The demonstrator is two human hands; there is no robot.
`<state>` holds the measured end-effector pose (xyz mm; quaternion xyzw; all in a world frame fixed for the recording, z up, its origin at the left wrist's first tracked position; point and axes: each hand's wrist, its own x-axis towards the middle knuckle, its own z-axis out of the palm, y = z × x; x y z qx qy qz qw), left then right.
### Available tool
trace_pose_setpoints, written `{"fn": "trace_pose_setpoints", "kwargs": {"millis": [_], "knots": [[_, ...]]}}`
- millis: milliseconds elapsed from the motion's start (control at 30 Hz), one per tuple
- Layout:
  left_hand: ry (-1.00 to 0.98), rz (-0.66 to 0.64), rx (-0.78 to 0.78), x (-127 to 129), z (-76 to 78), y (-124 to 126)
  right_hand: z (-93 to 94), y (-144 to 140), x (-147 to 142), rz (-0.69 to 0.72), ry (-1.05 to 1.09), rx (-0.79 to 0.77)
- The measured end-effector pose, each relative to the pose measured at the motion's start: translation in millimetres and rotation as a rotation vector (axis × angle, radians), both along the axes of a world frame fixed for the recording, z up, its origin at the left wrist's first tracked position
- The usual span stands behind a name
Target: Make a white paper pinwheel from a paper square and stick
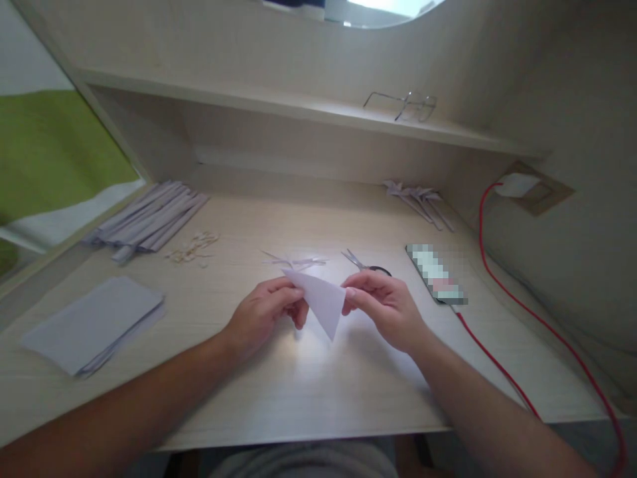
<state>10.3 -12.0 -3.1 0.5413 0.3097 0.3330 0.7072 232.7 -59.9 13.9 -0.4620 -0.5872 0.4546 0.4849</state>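
Observation:
Both my hands hold a white paper folded into a triangle just above the light wooden desk. My left hand pinches its left corner. My right hand pinches its right corner. The triangle's point hangs down toward me. Behind the paper lie thin paper strips and a pair of scissors.
A stack of white sheets lies at the left, rolled paper tubes behind it, small paper scraps nearby. Folded paper pieces sit at the back right. A phone with a red cable lies right. Glasses rest on the shelf.

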Motion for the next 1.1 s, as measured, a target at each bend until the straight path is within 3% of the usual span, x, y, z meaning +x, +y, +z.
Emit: {"fn": "trace_pose_setpoints", "kwargs": {"millis": [333, 533, 667, 833, 967, 1100], "knots": [[0.001, -0.022, 0.020, 0.7, -2.4, -0.3, -5.8, -4.6, -5.3, 0.026, 0.024, 0.030], [0.042, -0.089, 0.130, 2.3, -0.5, -6.5, -9.3, -8.7, -12.6, -0.053, -0.344, 0.204], [0.156, -0.036, 0.275, 1.9, 0.0, -13.7, -13.4, -14.5, -20.1, -0.149, -0.527, 0.312], [0.259, 0.004, 0.309, 3.2, 3.1, -18.1, -16.5, -19.7, -26.6, -0.195, -0.677, 0.405], [0.332, 0.006, 0.285, 5.4, 3.5, -16.9, -16.8, -22.0, -28.5, -0.183, -0.686, 0.359], [0.333, -0.002, 0.228, 5.0, 4.3, -13.1, -17.0, -17.8, -24.9, -0.196, -0.498, 0.214]]}}
